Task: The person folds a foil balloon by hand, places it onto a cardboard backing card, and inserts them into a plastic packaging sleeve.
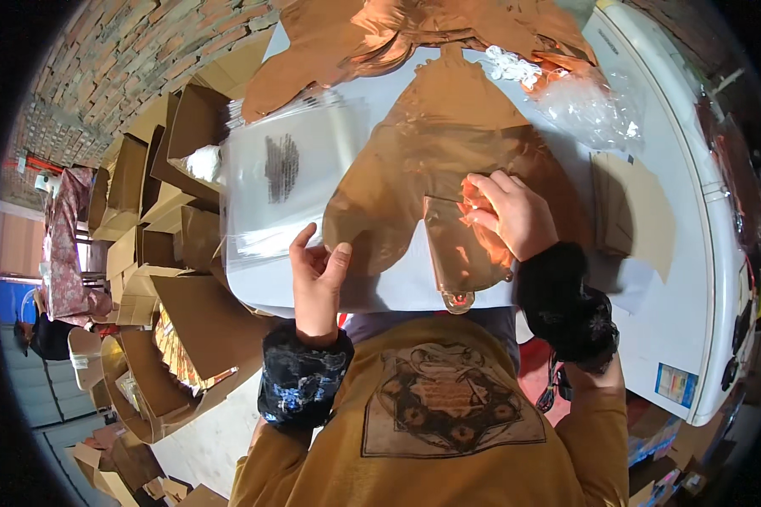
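Note:
A flat copper-coloured foil balloon lies on the white tabletop in front of me, its near right part folded over. My right hand is on that folded part, fingers bent and pinching crumpled orange foil. A small clear tab sticks out at the table's near edge. Beside the balloon's left lobe, my left hand has thumb and forefinger apart and nothing between them. Farther left rests a stack of clear plastic bags with dark printing.
More copper foil balloons are heaped at the far side. Near them lie a bundle of white pieces and a crumpled clear bag. Brown cardboard is at the right, by a white fridge-like unit. Open cardboard boxes stand at the left.

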The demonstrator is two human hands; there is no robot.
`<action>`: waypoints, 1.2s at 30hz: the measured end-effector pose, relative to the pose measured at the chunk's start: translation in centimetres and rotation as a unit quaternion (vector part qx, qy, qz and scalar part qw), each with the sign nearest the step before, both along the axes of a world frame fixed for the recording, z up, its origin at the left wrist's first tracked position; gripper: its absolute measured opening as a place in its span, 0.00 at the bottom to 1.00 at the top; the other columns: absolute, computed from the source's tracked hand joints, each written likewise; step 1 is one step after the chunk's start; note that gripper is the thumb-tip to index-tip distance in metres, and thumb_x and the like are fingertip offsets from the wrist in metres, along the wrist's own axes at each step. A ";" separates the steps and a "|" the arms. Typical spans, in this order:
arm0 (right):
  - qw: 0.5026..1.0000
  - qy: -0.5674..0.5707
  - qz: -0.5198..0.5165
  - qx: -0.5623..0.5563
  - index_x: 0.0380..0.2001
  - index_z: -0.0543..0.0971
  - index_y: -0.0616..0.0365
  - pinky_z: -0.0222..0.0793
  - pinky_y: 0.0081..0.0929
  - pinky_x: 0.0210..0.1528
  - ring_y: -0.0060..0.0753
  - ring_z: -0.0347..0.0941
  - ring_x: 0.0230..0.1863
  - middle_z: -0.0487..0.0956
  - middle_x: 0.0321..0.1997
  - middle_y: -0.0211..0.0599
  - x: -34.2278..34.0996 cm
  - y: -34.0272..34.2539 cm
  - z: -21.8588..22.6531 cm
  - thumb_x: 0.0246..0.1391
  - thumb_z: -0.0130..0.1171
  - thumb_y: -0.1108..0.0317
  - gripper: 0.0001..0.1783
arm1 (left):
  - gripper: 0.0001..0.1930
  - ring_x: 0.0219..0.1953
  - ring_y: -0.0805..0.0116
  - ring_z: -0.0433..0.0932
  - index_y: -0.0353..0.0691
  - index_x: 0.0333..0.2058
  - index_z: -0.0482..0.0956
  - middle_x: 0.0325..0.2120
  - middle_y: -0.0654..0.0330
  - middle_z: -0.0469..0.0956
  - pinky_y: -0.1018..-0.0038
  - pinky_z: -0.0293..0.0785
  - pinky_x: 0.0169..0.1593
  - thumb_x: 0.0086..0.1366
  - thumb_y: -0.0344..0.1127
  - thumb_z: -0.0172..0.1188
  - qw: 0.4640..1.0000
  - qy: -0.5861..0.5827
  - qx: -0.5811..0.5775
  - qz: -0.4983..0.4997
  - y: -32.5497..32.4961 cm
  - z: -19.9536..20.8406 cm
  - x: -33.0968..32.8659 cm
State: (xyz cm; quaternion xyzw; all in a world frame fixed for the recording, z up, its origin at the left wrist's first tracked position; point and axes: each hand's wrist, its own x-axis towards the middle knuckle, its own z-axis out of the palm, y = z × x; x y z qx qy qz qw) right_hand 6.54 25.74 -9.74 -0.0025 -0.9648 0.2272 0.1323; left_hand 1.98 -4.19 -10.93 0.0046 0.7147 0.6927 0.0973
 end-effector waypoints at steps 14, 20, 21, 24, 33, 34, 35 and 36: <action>0.999 0.014 0.002 -0.037 0.48 0.78 0.56 0.76 0.32 0.45 0.41 0.77 0.44 0.78 0.42 0.35 0.1 0.2 -1.1 0.43 0.72 0.69 0.25 | 0.32 0.43 0.75 0.71 0.30 0.64 0.58 0.44 0.58 0.72 0.75 0.69 0.49 0.73 0.46 0.57 0.995 -0.035 0.097 0.004 4.9 2.2 0.6; 1.000 0.026 0.003 -0.007 0.48 0.78 0.55 0.76 0.32 0.44 0.40 0.77 0.44 0.78 0.42 0.34 0.1 0.1 -0.8 0.43 0.72 0.69 0.26 | 0.22 0.42 0.76 0.73 0.33 0.57 0.64 0.51 0.56 0.71 0.78 0.70 0.46 0.72 0.38 0.58 0.993 -0.027 0.103 -0.041 3.9 0.5 0.6; 1.000 0.027 0.003 -0.007 0.48 0.78 0.55 0.76 0.32 0.44 0.40 0.77 0.44 0.78 0.42 0.34 0.1 0.1 -0.8 0.43 0.72 0.69 0.26 | 0.17 0.40 0.76 0.74 0.34 0.53 0.67 0.51 0.56 0.71 0.80 0.71 0.44 0.71 0.34 0.59 0.992 -0.035 0.100 -0.069 3.7 0.1 0.6; 1.000 0.008 -0.003 -0.005 0.49 0.78 0.54 0.76 0.33 0.45 0.41 0.77 0.44 0.78 0.42 0.34 0.0 0.2 -0.8 0.43 0.72 0.68 0.26 | 0.09 0.38 0.75 0.75 0.36 0.45 0.70 0.49 0.56 0.72 0.80 0.71 0.43 0.69 0.27 0.59 0.994 0.029 0.081 -0.066 4.5 -0.3 0.9; 0.998 0.035 0.000 0.046 0.51 0.77 0.56 0.75 0.36 0.44 0.44 0.76 0.46 0.76 0.42 0.38 0.3 0.2 -0.6 0.43 0.69 0.70 0.28 | 0.10 0.61 0.38 0.67 0.36 0.40 0.76 0.60 0.41 0.67 0.59 0.66 0.61 0.61 0.29 0.64 0.940 0.237 -0.098 -0.225 9.5 0.6 1.7; 0.999 0.033 -0.001 0.042 0.53 0.76 0.56 0.76 0.36 0.44 0.45 0.75 0.46 0.76 0.42 0.39 0.2 0.2 -0.8 0.43 0.67 0.72 0.29 | 0.10 0.61 0.38 0.66 0.37 0.41 0.76 0.60 0.41 0.67 0.57 0.64 0.63 0.61 0.30 0.64 0.926 0.275 -0.128 -0.226 9.9 0.2 1.5; 0.999 0.031 -0.002 0.039 0.55 0.75 0.56 0.76 0.36 0.44 0.46 0.75 0.47 0.76 0.42 0.40 0.2 0.2 -0.9 0.43 0.65 0.74 0.31 | 0.11 0.62 0.38 0.65 0.37 0.41 0.77 0.60 0.41 0.68 0.54 0.62 0.64 0.60 0.31 0.65 0.909 0.311 -0.158 -0.227 10.3 -0.4 1.4; 0.999 0.031 -0.003 0.041 0.55 0.75 0.56 0.76 0.36 0.44 0.46 0.75 0.47 0.76 0.42 0.40 0.3 0.2 -0.7 0.43 0.65 0.74 0.31 | 0.11 0.62 0.38 0.65 0.37 0.41 0.77 0.60 0.41 0.68 0.54 0.62 0.64 0.60 0.31 0.65 0.909 0.312 -0.156 -0.228 10.6 -0.7 1.4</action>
